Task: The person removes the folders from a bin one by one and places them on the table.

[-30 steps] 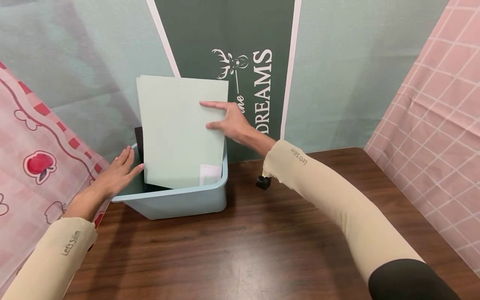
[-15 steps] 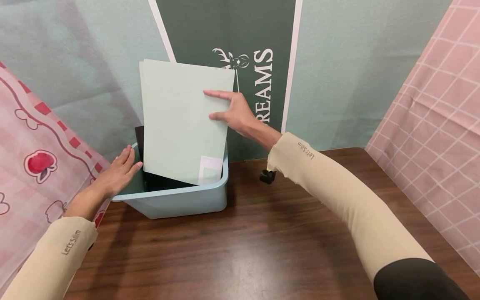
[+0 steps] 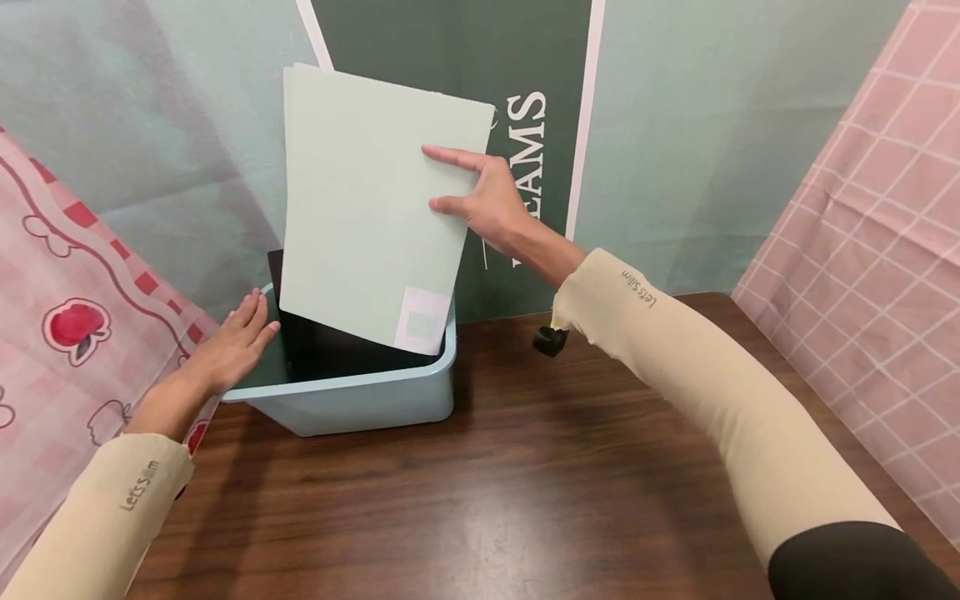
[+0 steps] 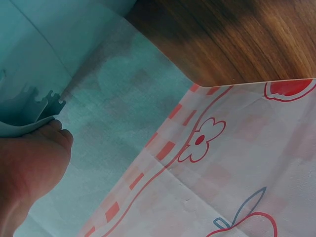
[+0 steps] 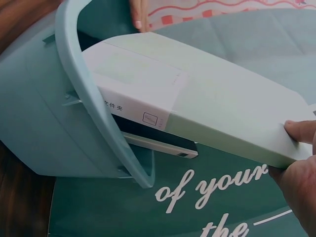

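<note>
My right hand [image 3: 491,196] grips a pale green file folder [image 3: 367,200] by its right edge, with thumb and index finger on the front face. The folder leans, its lower end over the light blue plastic bin [image 3: 360,407]. A white label [image 3: 422,320] marks its lower right corner; printed characters run along its spine [image 5: 133,111] in the right wrist view. On the bin's left rim rests my left hand [image 3: 236,337], fingers straight and together. A dark flat item [image 3: 276,275] shows behind the folder in the bin.
The bin stands on a brown wooden table [image 3: 487,483] against a green cloth backdrop [image 3: 712,167]. A pink checked cloth [image 3: 862,225] hangs at the right, an apple-print cloth [image 3: 67,275] at the left. A small black device [image 3: 550,340] hangs under my right wrist.
My right hand has moved up and to the right with the folder, which now tilts more and uncovers more of the bin's dark inside. The left hand has stayed at the rim.
</note>
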Demonstrator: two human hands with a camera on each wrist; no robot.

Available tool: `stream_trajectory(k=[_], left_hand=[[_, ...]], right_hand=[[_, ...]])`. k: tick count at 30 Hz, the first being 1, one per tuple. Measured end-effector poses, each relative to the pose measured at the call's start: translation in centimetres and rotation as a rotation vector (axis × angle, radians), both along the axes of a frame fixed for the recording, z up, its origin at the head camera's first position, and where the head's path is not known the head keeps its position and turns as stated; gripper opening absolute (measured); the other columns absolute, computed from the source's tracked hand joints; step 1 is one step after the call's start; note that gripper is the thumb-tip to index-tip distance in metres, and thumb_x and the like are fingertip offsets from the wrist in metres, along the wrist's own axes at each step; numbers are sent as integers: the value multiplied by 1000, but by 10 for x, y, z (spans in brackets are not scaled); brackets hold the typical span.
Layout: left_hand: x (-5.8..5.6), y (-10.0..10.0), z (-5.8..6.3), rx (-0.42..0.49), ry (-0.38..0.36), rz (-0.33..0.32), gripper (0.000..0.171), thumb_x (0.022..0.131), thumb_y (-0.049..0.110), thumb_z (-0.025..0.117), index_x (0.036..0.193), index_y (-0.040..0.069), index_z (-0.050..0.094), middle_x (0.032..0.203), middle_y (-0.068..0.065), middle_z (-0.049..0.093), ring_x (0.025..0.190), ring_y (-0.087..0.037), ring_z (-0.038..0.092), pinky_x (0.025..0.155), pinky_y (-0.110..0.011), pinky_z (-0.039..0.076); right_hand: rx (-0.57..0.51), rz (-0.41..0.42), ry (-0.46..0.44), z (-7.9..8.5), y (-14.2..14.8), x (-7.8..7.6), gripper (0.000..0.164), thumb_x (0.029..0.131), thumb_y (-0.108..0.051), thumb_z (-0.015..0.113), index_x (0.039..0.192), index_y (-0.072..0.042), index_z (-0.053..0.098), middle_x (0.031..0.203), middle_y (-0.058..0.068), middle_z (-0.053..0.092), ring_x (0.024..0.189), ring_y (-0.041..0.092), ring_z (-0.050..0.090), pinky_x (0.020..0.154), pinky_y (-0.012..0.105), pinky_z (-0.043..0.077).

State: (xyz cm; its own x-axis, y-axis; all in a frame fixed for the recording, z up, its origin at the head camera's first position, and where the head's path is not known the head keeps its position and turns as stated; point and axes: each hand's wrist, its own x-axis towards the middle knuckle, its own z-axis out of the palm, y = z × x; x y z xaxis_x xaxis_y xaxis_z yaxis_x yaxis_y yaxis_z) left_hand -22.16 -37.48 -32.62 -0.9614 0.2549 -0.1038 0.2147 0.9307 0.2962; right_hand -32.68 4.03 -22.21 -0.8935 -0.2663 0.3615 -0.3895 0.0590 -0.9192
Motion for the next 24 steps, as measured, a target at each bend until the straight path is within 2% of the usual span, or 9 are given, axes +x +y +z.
stream_trajectory(k=[9, 14, 24], left_hand=[[1, 1, -1, -1, 11, 2, 74, 117, 43, 20, 163, -8, -8, 171, -32, -15, 159, -49, -12, 128, -61, -7], [0, 0, -1, -4, 11, -1, 74, 117, 42, 20, 163, -8, -8, 171, -32, -15, 159, -50, -12, 128, -60, -7], [1, -1, -2, -7, 13, 5, 74, 117, 43, 20, 163, -7, -9, 171, -31, -16, 159, -50, -12, 128, -60, -7]], right_hand=[[-161, -20, -69, 8, 14, 1, 70, 80, 17, 84, 140, -17, 72, 147, -5, 64, 129, 12, 62, 104, 33, 56], [-255, -18, -71, 9, 25, 1, 71, 79, 21, 82, 140, -13, 71, 146, -1, 64, 128, 18, 63, 104, 37, 56], [-348, -27, -110, 17, 50, 1, 75, 77, 23, 81, 141, -15, 71, 150, -1, 60, 131, 19, 62, 109, 35, 52]])
